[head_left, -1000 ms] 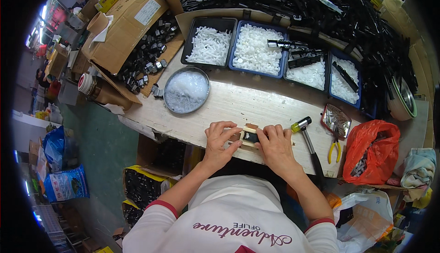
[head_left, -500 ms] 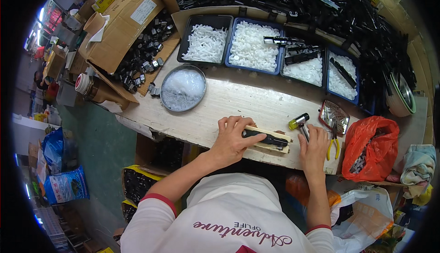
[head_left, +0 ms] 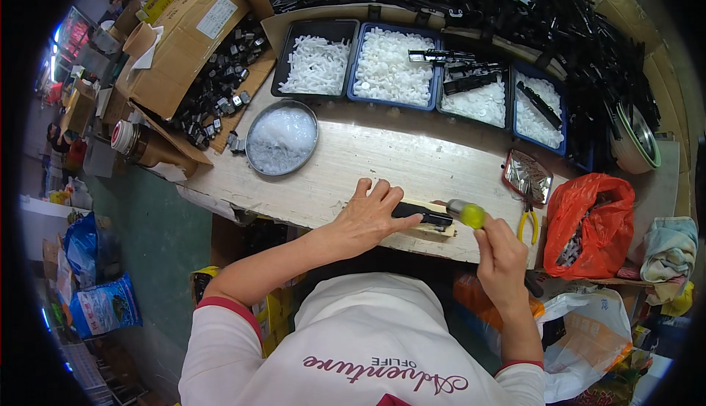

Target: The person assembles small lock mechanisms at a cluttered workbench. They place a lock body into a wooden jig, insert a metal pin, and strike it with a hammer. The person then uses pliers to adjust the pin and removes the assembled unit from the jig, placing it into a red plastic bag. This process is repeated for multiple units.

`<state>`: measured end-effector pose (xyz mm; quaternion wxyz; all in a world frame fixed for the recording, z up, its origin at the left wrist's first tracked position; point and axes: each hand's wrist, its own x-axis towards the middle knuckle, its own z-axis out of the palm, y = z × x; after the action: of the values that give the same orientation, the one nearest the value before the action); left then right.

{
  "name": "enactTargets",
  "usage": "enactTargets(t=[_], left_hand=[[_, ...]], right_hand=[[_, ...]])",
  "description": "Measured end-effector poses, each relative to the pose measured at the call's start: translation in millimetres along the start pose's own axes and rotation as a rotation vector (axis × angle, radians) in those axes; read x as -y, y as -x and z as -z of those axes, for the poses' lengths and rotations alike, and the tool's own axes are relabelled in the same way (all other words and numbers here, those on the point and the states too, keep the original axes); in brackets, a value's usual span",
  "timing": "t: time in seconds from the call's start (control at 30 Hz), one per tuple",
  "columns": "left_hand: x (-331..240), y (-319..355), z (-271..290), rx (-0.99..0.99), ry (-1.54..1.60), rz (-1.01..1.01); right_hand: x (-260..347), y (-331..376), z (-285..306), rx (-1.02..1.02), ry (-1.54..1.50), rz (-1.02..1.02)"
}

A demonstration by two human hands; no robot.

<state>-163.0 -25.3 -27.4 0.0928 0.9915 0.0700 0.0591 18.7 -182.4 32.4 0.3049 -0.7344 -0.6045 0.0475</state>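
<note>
On the table's near edge, a long black plastic part [head_left: 435, 218] rests in a pale wooden block [head_left: 441, 232]. My left hand [head_left: 365, 220] holds the part down, its thumb lying along it and its fingers over the far side. In my right hand [head_left: 504, 259] is a small hammer [head_left: 469, 213] with a metal and yellow-green head. The fist is closed around its handle, whose dark end sticks out below. The hammer head is over the right end of the black part, slightly blurred; whether it touches cannot be told.
Beyond the hands stand several trays of white plastic pieces [head_left: 393, 68], with black parts [head_left: 544, 104] lying across some. A round metal dish [head_left: 312, 150] is at left. Yellow-handled pliers [head_left: 528, 223], a tray of metal pins [head_left: 526, 174] and a red bag [head_left: 592, 222] lie at right.
My right hand has picked the hammer up off the table and brought its head left, over the black part. My left hand keeps its hold. The whole view has shifted slightly.
</note>
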Motion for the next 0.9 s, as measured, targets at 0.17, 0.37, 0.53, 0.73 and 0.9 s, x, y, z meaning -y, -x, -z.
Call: enactTargets(t=[0.17, 0.37, 0.53, 0.73, 0.9], left_hand=[[-2.9, -4.3, 5.4, 0.028, 0.000, -0.008], [-4.5, -5.6, 7.7, 0.013, -0.004, 0.003], [0.2, -8.8, 4.1, -0.027, 0.135, 0.020], [2.9, -7.8, -2.6, -0.161, 0.377, 0.248], [-0.2, -2.5, -6.3, -0.276, 0.406, 0.258]], right_hand=[[-2.1, 8.1, -27.8, 0.245, 0.268, -0.031], [2.4, 3.5, -19.0, 0.130, 0.240, 0.037], [2.9, 3.9, -23.2, 0.303, 0.328, -0.022], [7.0, -6.5, -17.2, 0.026, 0.071, 0.110], [15.4, -21.6, -43.6, 0.167, 0.154, 0.057]])
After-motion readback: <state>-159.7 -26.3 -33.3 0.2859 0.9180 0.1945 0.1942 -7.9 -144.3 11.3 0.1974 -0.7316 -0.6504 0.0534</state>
